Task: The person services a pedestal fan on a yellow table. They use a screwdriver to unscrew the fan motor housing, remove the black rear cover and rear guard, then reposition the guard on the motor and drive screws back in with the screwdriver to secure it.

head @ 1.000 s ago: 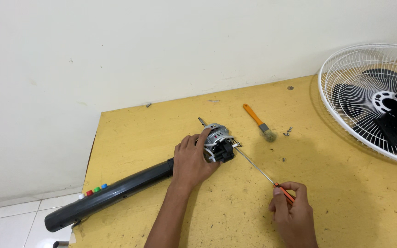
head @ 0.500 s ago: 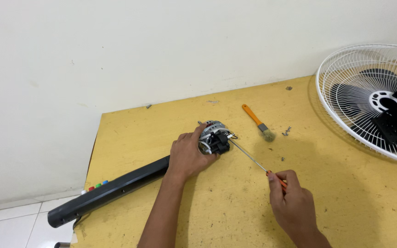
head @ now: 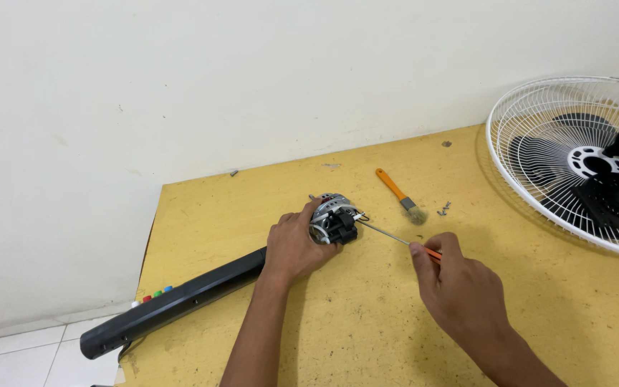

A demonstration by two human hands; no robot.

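A small silver and black fan motor (head: 335, 218) lies on the yellow table (head: 367, 322), joined to a long black fan stand (head: 173, 301) that runs off the table's left edge. My left hand (head: 294, 247) grips the motor from its near left side. My right hand (head: 458, 290) holds a thin screwdriver (head: 388, 235) with an orange handle. Its metal shaft reaches left, and the tip touches the motor's right side.
An orange-handled paintbrush (head: 400, 195) lies behind the motor, with a few small screws (head: 443, 209) to its right. A white fan guard (head: 574, 161) with black blades rests at the table's right end. A cream wall stands behind, and tiled floor (head: 16, 351) shows at left.
My right hand has moved up and left, bringing the screwdriver tip to the motor. The left hand keeps hold of the motor. The view has shifted slightly.
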